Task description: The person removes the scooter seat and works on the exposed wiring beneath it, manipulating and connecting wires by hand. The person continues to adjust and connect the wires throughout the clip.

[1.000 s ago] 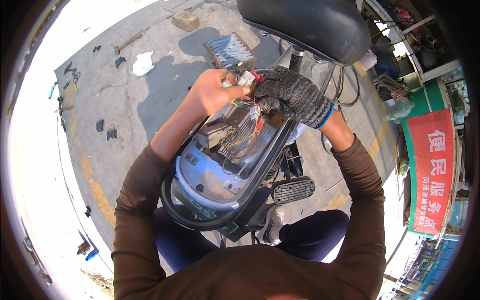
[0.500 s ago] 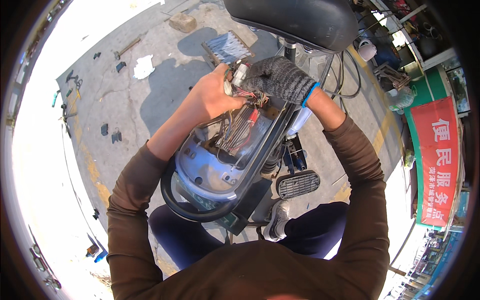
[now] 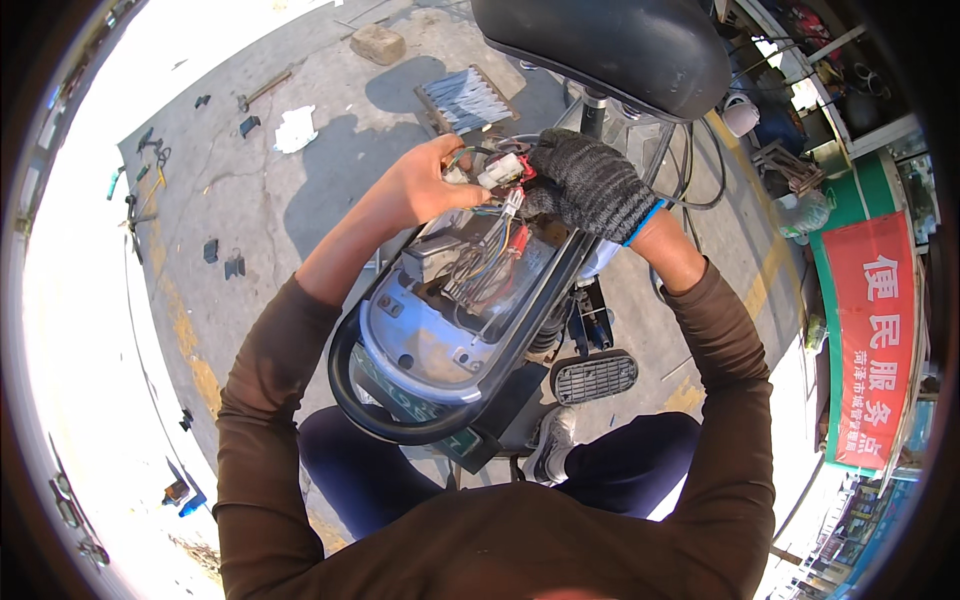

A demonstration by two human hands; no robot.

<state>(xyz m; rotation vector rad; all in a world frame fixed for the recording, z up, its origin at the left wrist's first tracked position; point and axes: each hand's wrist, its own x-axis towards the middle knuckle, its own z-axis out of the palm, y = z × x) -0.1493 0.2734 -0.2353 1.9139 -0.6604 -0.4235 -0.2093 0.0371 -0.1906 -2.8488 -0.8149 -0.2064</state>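
Note:
My bare left hand (image 3: 430, 186) is closed around cables of a wiring bundle, thumb toward me, beside a pale plug at its fingertips. My right hand (image 3: 590, 186), in a grey knitted glove with a blue cuff, grips the bundle's other side, where red wires show; its fingertips are partly hidden. Between the hands sits a white wire connector (image 3: 500, 171), with a smaller white plug (image 3: 513, 203) just below. More coloured wires (image 3: 478, 268) run down into the open rear body (image 3: 405, 335) of an electric scooter, beside a red sleeve (image 3: 518, 240).
A black seat (image 3: 605, 50) rises beyond my right hand. The black grab rail (image 3: 345, 400) curves round the scooter's near end. A black pedal (image 3: 595, 377) lies near my shoe. On the concrete are a hammer (image 3: 265, 90), a brick (image 3: 378, 44) and a slatted panel (image 3: 465, 100).
My right hand has turned and shifted slightly right, away from the left. The white connector now lies flatter, and the small plug below it has come into sight.

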